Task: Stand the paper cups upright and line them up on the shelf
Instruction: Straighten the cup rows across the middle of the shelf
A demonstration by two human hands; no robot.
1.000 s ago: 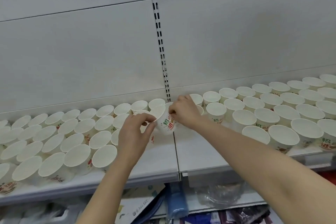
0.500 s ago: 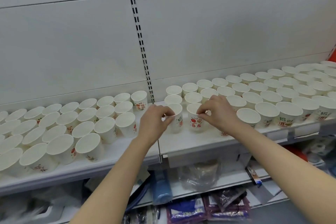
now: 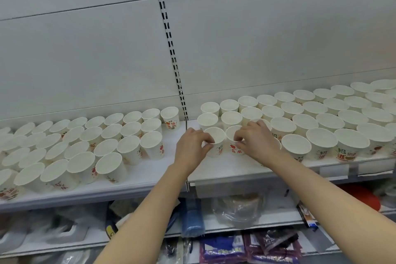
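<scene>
Many white paper cups with red and green print stand upright in rows on the white shelf [image 3: 150, 176]. My left hand [image 3: 190, 146] pinches the rim of one upright cup [image 3: 217, 142] at the front of the right-hand block. My right hand [image 3: 256, 141] pinches the rim of the neighbouring upright cup [image 3: 234, 146] just to its right. Both cups stand on the shelf side by side, near the seam between the two shelf boards. A gap of bare shelf separates them from the left block of cups [image 3: 90, 152].
A slotted metal upright [image 3: 171, 49] runs up the grey back panel. The right block of cups [image 3: 321, 118] reaches the frame's edge. Below the shelf lie plastic bags [image 3: 240, 210], a blue package [image 3: 191, 218] and dark packets [image 3: 246, 248].
A second ago both hands held one tilted cup further back. They have come forward and each now holds an upright cup at the front row; the view also shifted.
</scene>
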